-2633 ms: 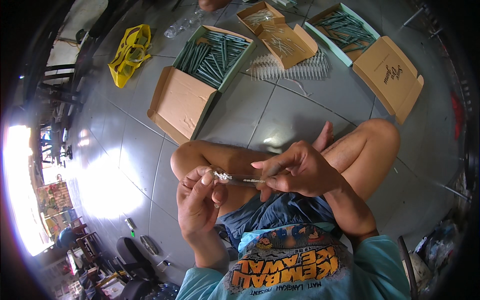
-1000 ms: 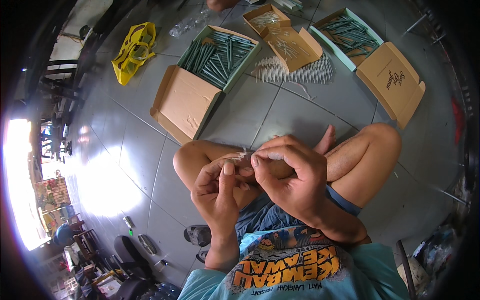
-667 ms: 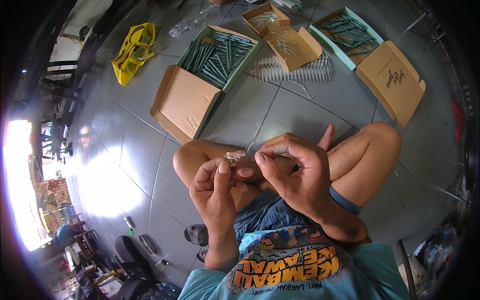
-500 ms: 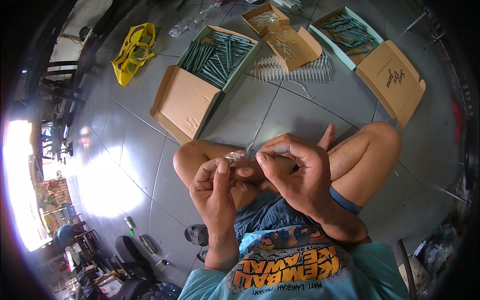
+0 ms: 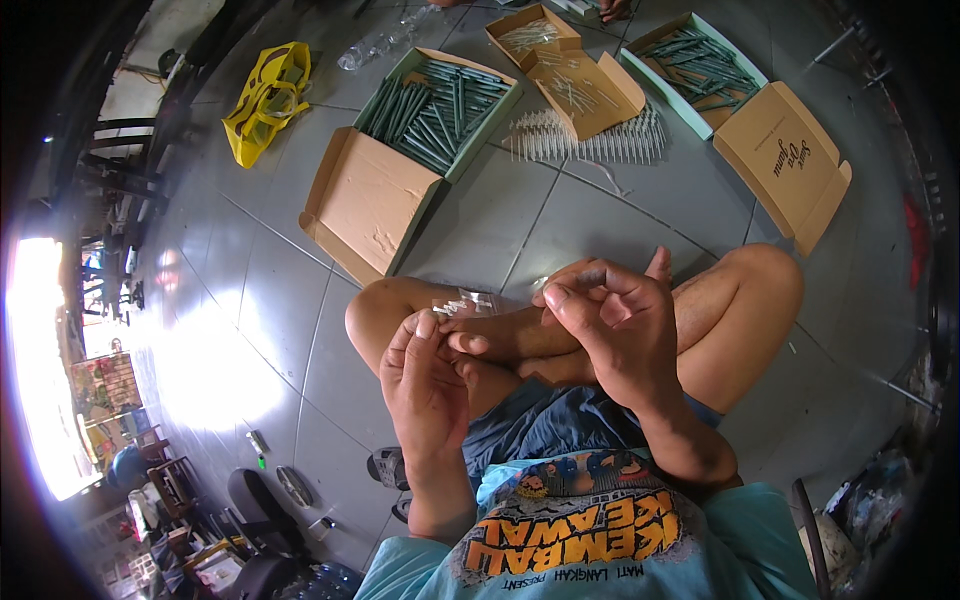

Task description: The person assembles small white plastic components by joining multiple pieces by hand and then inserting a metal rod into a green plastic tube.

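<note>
Over my crossed legs, my left hand (image 5: 430,365) pinches the edge of a small clear plastic bag (image 5: 483,302) between thumb and finger. Several small white pieces (image 5: 455,306) show in the bag near the fingertips. To its right, apart from the bag, my right hand (image 5: 615,315) is closed in a pinch. Something small and pale (image 5: 540,284) shows at its fingertips, too small to name. Both hands are raised above the floor, palms turned partly up.
Ahead lie an open box of dark green sticks (image 5: 435,115), a similar box (image 5: 700,70) at right, and a cardboard box (image 5: 600,95) with thin clear pieces. Rows of clear pieces (image 5: 540,140) lie beside it. A yellow bag (image 5: 265,105) sits left. Another person's hand (image 5: 614,10) shows at the far edge.
My hands have moved apart, the right one up and to the right. The bag now hangs from my left hand alone, spread wider. Another person's hand has come into view at the far edge.
</note>
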`<state>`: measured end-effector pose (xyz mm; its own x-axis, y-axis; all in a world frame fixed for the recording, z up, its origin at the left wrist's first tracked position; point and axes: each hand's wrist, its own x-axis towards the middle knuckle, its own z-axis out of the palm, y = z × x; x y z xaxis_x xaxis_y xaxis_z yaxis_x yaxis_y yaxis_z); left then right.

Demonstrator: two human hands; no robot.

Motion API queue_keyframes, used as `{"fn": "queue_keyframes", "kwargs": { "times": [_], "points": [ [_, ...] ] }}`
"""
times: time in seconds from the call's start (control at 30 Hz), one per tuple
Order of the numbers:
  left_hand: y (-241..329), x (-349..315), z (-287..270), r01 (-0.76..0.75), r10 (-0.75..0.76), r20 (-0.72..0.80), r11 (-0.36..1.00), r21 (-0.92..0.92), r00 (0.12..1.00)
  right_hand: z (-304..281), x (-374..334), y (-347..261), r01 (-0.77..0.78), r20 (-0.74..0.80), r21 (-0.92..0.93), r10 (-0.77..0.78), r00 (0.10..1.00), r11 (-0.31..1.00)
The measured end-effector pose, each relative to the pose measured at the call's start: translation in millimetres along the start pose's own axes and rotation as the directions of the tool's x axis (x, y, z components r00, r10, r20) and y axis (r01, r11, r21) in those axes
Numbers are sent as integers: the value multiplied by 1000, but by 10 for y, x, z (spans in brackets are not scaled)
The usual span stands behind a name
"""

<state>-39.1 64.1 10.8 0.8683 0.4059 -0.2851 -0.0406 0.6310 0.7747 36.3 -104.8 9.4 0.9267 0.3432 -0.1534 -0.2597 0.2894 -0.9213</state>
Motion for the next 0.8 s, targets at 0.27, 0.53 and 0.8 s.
{"fn": "queue_keyframes", "kwargs": {
  "times": [0.27, 0.53, 0.8],
  "points": [
    [34, -16, -7, 4, -3, -8, 996, 93, 1000, -61, 10, 33, -31, -2, 31, 31, 1000, 999],
    [22, 4, -18, 0, 1, 15, 998, -55, 1000, -95, 17, 23, 1, -28, 9, -1, 1000, 1000],
    [39, 2, -59, 10, -10, -5, 998, 57, 1000, -127, 24, 40, 13, -28, 58, -12, 1000, 998]
  ]
}}
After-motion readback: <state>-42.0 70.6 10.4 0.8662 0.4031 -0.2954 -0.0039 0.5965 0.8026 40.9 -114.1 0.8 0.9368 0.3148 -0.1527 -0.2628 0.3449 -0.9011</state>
